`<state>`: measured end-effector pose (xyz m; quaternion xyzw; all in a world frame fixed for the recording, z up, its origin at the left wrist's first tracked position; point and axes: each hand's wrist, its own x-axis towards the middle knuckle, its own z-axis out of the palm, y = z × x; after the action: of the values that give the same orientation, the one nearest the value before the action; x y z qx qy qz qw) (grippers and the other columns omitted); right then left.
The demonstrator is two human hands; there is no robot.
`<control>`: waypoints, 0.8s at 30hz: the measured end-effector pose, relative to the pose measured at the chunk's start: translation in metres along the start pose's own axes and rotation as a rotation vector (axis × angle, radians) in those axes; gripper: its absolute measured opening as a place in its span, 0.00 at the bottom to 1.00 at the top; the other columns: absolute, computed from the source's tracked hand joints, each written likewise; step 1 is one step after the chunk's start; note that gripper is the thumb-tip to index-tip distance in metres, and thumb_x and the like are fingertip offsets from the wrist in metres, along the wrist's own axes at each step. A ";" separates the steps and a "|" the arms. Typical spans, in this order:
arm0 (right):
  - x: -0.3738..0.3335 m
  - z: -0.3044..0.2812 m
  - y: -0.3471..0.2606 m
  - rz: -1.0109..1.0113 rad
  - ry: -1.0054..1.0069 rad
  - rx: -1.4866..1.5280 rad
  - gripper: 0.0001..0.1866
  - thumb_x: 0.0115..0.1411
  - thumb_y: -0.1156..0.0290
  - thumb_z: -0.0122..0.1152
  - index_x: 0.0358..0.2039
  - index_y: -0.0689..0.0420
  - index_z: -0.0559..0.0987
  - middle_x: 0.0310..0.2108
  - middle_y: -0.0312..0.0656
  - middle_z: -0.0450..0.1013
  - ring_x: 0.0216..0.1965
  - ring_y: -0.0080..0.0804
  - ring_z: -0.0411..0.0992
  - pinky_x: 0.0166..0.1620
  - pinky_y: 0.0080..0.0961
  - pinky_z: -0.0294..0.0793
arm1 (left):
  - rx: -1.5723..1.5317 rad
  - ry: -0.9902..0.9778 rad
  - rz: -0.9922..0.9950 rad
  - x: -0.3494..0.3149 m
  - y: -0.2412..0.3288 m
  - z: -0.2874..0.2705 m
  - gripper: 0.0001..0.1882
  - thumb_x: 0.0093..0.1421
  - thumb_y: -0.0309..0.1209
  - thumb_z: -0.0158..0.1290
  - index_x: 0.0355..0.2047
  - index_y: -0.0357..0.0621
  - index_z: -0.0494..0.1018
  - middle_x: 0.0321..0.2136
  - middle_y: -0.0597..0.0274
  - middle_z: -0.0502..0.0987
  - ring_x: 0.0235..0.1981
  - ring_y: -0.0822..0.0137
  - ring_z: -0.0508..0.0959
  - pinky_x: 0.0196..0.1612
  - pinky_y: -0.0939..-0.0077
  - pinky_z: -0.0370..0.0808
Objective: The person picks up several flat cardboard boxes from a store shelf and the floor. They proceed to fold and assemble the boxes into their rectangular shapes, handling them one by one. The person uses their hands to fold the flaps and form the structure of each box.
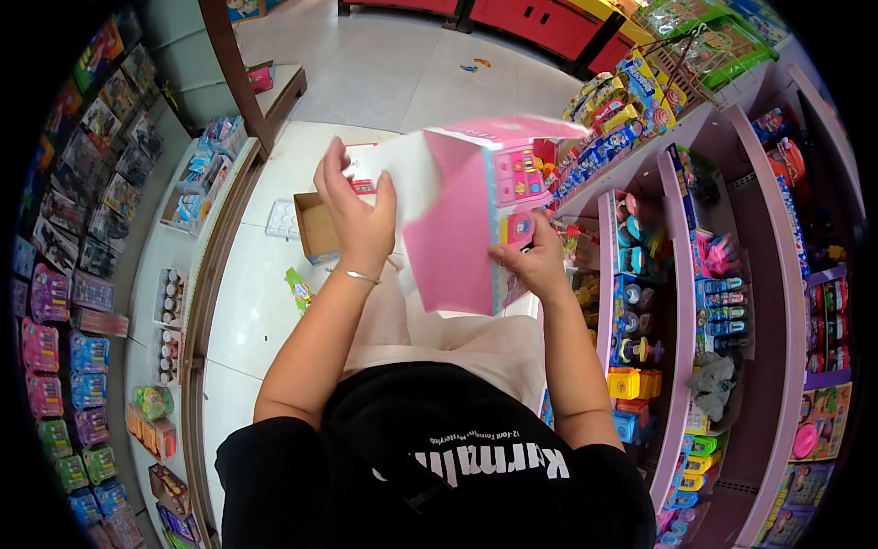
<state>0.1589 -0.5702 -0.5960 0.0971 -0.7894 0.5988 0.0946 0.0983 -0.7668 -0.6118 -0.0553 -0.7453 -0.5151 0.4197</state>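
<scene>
A pink cardboard display box (453, 220) is tilted in front of my body, with its pink lid flap raised and the white inside of another flap showing. Small pink packs with colourful pictures (523, 176) show in its right side. My right hand (535, 256) grips the box's near right edge, thumb on the pink panel; its other fingers are partly hidden. To the left of the box, my left hand (358, 210) is raised beside the white flap, fingers curved and thumb apart, holding nothing that I can see. A bracelet circles the left wrist.
An open brown carton (315, 229) stands on the pale floor to the left, near a small green packet (298, 289). Pink shelves (672, 366) packed with toys and sweets rise on the right. Hanging packs and a low shelf (206, 302) line the left. Red cabinets (530, 32) stand far ahead.
</scene>
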 end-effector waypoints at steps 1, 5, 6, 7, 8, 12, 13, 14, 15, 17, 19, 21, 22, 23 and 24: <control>0.000 0.002 0.002 -0.017 -0.006 0.018 0.21 0.42 0.67 0.64 0.35 0.62 0.70 0.24 0.33 0.71 0.24 0.15 0.67 0.27 0.14 0.67 | 0.024 0.034 0.075 -0.004 -0.002 0.001 0.25 0.51 0.29 0.47 0.49 0.35 0.55 0.34 0.54 0.66 0.34 0.66 0.66 0.42 0.73 0.64; -0.008 0.005 -0.010 0.086 -0.087 0.139 0.19 0.43 0.69 0.63 0.34 0.62 0.70 0.22 0.33 0.70 0.20 0.15 0.65 0.24 0.13 0.66 | -0.667 -0.639 -0.659 -0.006 -0.003 -0.004 0.21 0.59 0.36 0.39 0.49 0.39 0.56 0.41 0.58 0.66 0.41 0.68 0.67 0.47 0.73 0.63; -0.010 0.005 -0.012 0.107 -0.108 0.176 0.19 0.42 0.69 0.64 0.34 0.62 0.70 0.22 0.33 0.70 0.20 0.15 0.65 0.24 0.13 0.65 | -0.917 -0.719 -0.790 -0.006 0.006 -0.004 0.21 0.59 0.39 0.36 0.50 0.40 0.56 0.43 0.58 0.65 0.44 0.67 0.66 0.48 0.73 0.62; -0.011 0.005 -0.013 0.107 -0.213 0.134 0.19 0.43 0.68 0.63 0.34 0.62 0.70 0.22 0.34 0.70 0.20 0.16 0.65 0.24 0.14 0.66 | -1.168 -0.792 -0.914 -0.006 0.013 -0.005 0.22 0.60 0.41 0.34 0.50 0.40 0.56 0.45 0.58 0.64 0.46 0.66 0.65 0.49 0.72 0.62; -0.011 0.006 -0.013 0.107 -0.317 0.092 0.19 0.43 0.68 0.63 0.35 0.62 0.70 0.22 0.34 0.70 0.20 0.17 0.66 0.24 0.15 0.66 | -1.423 -0.860 -1.034 -0.006 0.016 -0.005 0.23 0.61 0.43 0.31 0.50 0.41 0.56 0.47 0.57 0.63 0.48 0.66 0.64 0.50 0.71 0.61; -0.006 0.012 0.001 0.140 -0.212 -0.229 0.20 0.45 0.62 0.61 0.37 0.59 0.70 0.21 0.38 0.71 0.20 0.21 0.68 0.24 0.18 0.67 | -1.708 -0.509 -1.222 0.003 0.008 -0.003 0.27 0.60 0.46 0.27 0.52 0.39 0.54 0.50 0.56 0.60 0.51 0.64 0.62 0.53 0.68 0.59; -0.002 0.008 0.018 0.068 -0.124 -0.247 0.19 0.46 0.62 0.59 0.35 0.60 0.69 0.22 0.35 0.69 0.20 0.18 0.66 0.23 0.15 0.65 | -1.759 -0.626 -1.208 0.012 0.016 -0.012 0.24 0.59 0.43 0.34 0.50 0.38 0.56 0.48 0.55 0.63 0.49 0.64 0.64 0.52 0.69 0.60; -0.002 0.005 0.025 0.165 -0.145 -0.258 0.20 0.47 0.60 0.58 0.36 0.59 0.69 0.21 0.36 0.70 0.19 0.20 0.67 0.24 0.17 0.65 | -1.653 -0.630 -1.149 0.012 0.015 -0.014 0.24 0.58 0.41 0.37 0.50 0.36 0.56 0.47 0.54 0.64 0.48 0.64 0.65 0.51 0.70 0.61; -0.002 0.002 0.029 0.261 -0.165 -0.269 0.20 0.47 0.58 0.58 0.37 0.58 0.69 0.20 0.38 0.71 0.19 0.22 0.68 0.24 0.18 0.66 | -1.547 -0.631 -1.089 0.013 0.013 -0.015 0.24 0.57 0.39 0.40 0.49 0.35 0.56 0.45 0.53 0.65 0.46 0.63 0.66 0.49 0.72 0.63; -0.003 0.006 0.020 0.390 -0.200 -0.373 0.21 0.47 0.56 0.57 0.36 0.56 0.70 0.17 0.40 0.71 0.19 0.27 0.70 0.25 0.22 0.67 | -1.249 -0.703 -0.856 0.016 0.015 -0.017 0.23 0.53 0.32 0.48 0.47 0.33 0.59 0.42 0.54 0.68 0.42 0.67 0.70 0.44 0.77 0.67; -0.003 0.009 0.021 0.362 -0.224 -0.450 0.21 0.47 0.55 0.57 0.36 0.56 0.70 0.16 0.41 0.70 0.19 0.29 0.70 0.25 0.23 0.66 | -0.869 -0.666 -0.607 0.023 0.006 -0.021 0.20 0.53 0.31 0.48 0.44 0.33 0.62 0.41 0.56 0.68 0.39 0.69 0.71 0.42 0.79 0.68; -0.003 0.008 0.029 0.327 -0.224 -0.530 0.23 0.46 0.54 0.58 0.38 0.55 0.69 0.17 0.43 0.70 0.18 0.32 0.70 0.24 0.23 0.67 | -0.602 -0.636 -0.500 0.031 0.001 -0.026 0.16 0.51 0.32 0.50 0.39 0.36 0.67 0.40 0.54 0.70 0.41 0.67 0.69 0.44 0.75 0.65; -0.003 0.008 0.030 0.291 -0.186 -0.576 0.24 0.45 0.54 0.58 0.38 0.55 0.68 0.17 0.43 0.70 0.19 0.32 0.70 0.25 0.24 0.67 | -0.420 -0.603 -0.368 0.031 0.000 -0.027 0.16 0.51 0.33 0.51 0.38 0.37 0.68 0.40 0.52 0.69 0.43 0.64 0.67 0.46 0.73 0.63; -0.002 0.008 0.032 0.255 -0.147 -0.621 0.24 0.45 0.54 0.59 0.39 0.55 0.68 0.18 0.43 0.70 0.19 0.32 0.70 0.26 0.25 0.67 | -0.239 -0.567 -0.236 0.031 -0.001 -0.027 0.15 0.50 0.33 0.51 0.37 0.38 0.68 0.41 0.51 0.68 0.45 0.62 0.65 0.48 0.70 0.60; -0.002 0.008 0.033 0.218 -0.107 -0.665 0.25 0.45 0.54 0.59 0.39 0.55 0.67 0.18 0.43 0.70 0.20 0.32 0.71 0.26 0.25 0.68 | -0.058 -0.527 -0.104 0.031 -0.002 -0.027 0.15 0.50 0.34 0.51 0.35 0.39 0.69 0.42 0.49 0.67 0.48 0.59 0.63 0.50 0.68 0.58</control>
<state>0.1522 -0.5691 -0.6289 0.0075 -0.9507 0.3097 0.0150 0.0929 -0.8009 -0.5888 -0.1612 -0.8156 -0.5249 0.1825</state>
